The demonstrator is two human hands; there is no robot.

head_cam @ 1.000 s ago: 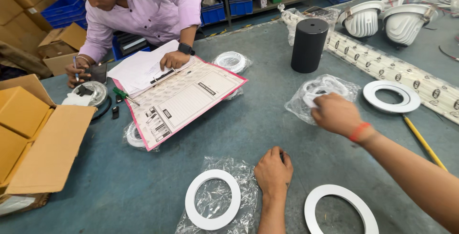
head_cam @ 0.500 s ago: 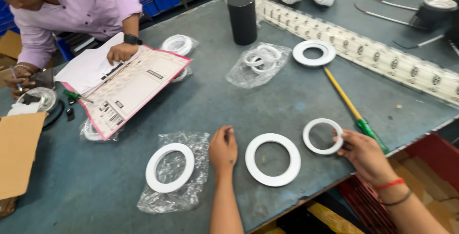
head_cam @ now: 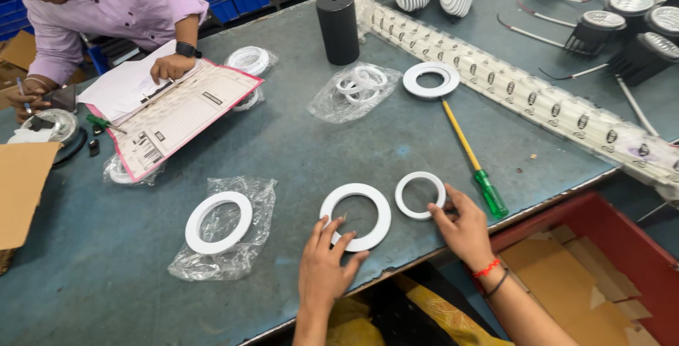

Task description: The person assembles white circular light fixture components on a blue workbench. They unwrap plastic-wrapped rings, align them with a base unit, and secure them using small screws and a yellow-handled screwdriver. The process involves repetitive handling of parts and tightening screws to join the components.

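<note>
The large white ring [head_cam: 355,216] lies flat near the counter [head_cam: 297,148] edge, my left hand [head_cam: 322,268] now spread open on its rim. Just beside it sits the small white ring [head_cam: 421,195], newly set down; my right hand [head_cam: 463,226] touches it, fingers loose, clamping nothing. A green-handled screwdriver [head_cam: 474,162] lies near.

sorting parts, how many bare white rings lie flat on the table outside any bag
4: large ring under the left hand, smaller ring at the right hand, one on a plastic bag, one near the black cylinder. Bagged rings uncounted.
</note>
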